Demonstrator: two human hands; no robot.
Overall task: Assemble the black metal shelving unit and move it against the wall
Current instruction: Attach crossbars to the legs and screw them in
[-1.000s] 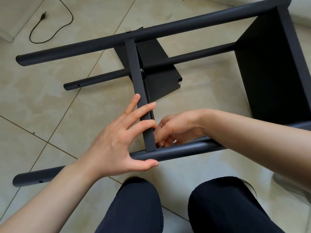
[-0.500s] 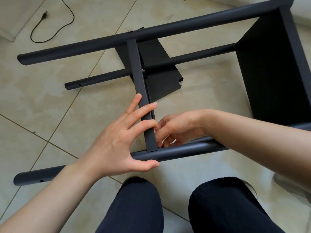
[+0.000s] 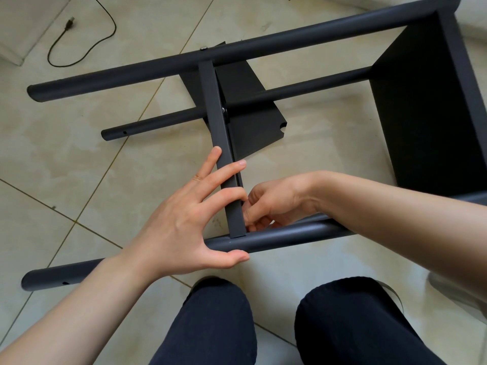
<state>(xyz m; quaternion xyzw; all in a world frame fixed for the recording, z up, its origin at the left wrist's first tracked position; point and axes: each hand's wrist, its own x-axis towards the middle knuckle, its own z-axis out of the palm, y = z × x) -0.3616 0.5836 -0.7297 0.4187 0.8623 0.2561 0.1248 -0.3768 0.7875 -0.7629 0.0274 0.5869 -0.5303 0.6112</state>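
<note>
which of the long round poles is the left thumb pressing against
The nearest pole, just above the knees. The left hand has its thumb under it, fingers across the flat crossbar. The other two poles lie farther away, untouched.

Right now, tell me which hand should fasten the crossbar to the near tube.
The right hand. Its fingertips are already curled in at the joint where the crossbar meets the near tube. The left hand is busy bracing, fingers across the crossbar and thumb under the tube.

The black metal shelving unit (image 3: pixel 263 46) lies on its side on the tiled floor (image 3: pixel 66 167), long round posts horizontal, a flat crossbar (image 3: pixel 218 133) spanning two of them.
</note>
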